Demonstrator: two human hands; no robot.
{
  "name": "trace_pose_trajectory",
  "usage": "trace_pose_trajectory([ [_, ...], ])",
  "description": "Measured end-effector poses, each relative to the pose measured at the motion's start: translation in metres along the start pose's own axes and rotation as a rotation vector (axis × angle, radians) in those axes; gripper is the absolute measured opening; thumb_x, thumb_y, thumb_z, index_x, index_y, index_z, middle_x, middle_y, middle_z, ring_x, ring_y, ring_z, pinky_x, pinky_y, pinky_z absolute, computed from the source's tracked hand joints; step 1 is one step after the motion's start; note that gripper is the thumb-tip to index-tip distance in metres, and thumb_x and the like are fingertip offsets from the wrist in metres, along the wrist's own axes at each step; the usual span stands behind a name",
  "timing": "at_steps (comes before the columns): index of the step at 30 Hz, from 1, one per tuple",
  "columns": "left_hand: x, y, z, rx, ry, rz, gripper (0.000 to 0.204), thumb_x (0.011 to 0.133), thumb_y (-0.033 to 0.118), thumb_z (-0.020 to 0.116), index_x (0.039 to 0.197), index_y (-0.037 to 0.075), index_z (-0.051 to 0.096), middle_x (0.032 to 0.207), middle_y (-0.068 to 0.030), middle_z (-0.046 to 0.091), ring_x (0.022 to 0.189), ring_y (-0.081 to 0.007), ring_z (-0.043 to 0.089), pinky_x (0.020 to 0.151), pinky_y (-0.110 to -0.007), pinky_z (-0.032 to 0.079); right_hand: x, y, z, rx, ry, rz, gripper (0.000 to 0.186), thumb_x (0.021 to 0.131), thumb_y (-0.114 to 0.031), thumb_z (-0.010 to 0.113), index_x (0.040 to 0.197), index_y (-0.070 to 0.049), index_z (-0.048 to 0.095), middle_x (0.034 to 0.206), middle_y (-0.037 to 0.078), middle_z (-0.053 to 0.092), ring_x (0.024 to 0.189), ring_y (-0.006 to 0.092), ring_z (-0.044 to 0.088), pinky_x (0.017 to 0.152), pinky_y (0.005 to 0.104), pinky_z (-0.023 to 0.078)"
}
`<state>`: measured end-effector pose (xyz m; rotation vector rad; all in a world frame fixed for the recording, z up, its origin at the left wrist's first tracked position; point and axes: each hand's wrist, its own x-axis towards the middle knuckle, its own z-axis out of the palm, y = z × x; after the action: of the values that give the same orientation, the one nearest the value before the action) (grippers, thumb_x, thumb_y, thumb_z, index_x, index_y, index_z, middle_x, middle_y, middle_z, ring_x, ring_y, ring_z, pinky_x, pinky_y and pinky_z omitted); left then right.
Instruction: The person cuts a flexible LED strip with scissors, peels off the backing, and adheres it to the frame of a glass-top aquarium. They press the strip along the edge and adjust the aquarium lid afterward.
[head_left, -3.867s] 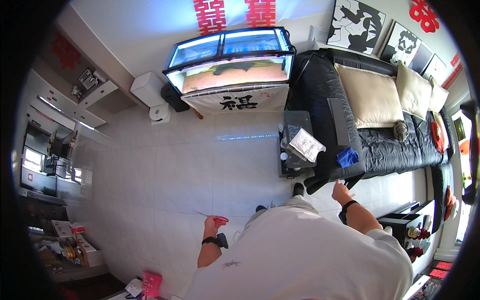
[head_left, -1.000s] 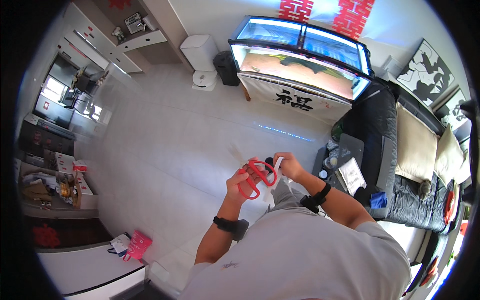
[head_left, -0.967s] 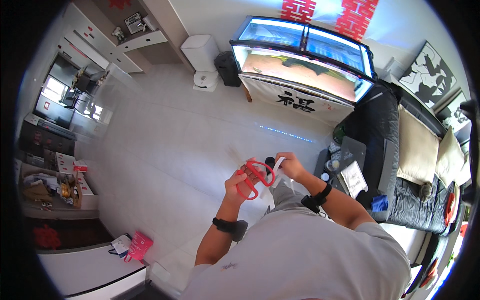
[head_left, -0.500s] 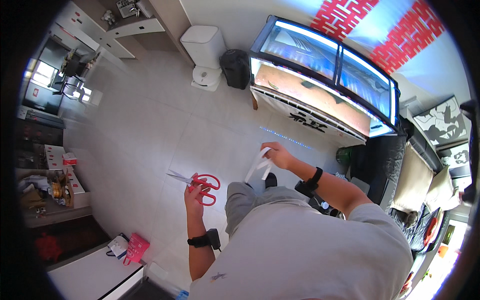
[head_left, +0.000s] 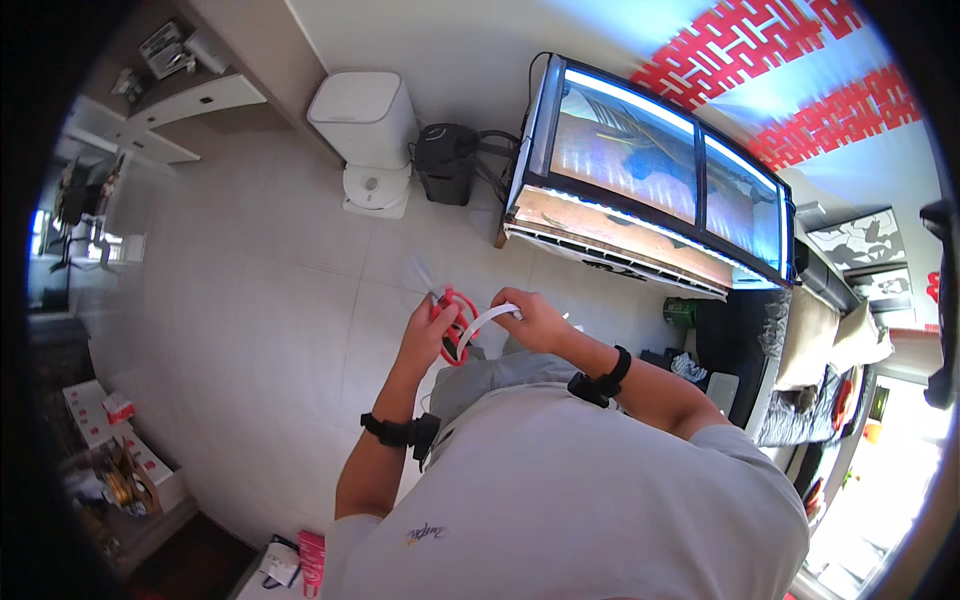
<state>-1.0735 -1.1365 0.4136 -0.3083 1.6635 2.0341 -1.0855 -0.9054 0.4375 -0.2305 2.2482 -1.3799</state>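
Hands [head_left: 428,335] with scissors [head_left: 455,325], together again

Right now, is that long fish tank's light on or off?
On. The fish tank glows bright blue-white along its top edge and through its glass panels, far brighter than the black box beside it.

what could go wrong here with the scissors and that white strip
The left hand holds the red-handled scissors close to the right hand, which pinches the white strip; a snip could nick those fingers. The strip bends slack, so a cut may wander.
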Motion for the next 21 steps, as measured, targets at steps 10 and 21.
trace_pose_trajectory([
  [10, 0.203, 0.064, 0.003, 0.220, -0.210, 0.093, 0.046, 0.099, 0.028, 0.059, 0.135, 0.001, 0.051, 0.098, -0.0061, 0.060, 0.088, -0.0133, 0.056, 0.082, -0.029, 0.048, 0.157, 0.004, -0.057, -0.086, 0.106, 0.075, 0.023, 0.088, -0.016, 0.060, 0.107, -0.005, 0.065, 0.091, 0.021, 0.069, 0.085, 0.0440, 0.064, 0.075, 0.0503, 0.050],
  [21, 0.366, 0.081, -0.036, 0.201, -0.421, -0.077, 0.052, 0.090, 0.027, 0.069, 0.127, -0.004, 0.051, 0.087, -0.0104, 0.056, 0.079, -0.0205, 0.053, 0.074, -0.035, 0.046, 0.296, 0.015, -0.081, 0.172, -0.021, 0.430, 0.028, 0.088, -0.010, 0.059, 0.114, 0.000, 0.061, 0.104, 0.021, 0.068, 0.099, 0.0409, 0.063, 0.087, 0.0453, 0.049],
])
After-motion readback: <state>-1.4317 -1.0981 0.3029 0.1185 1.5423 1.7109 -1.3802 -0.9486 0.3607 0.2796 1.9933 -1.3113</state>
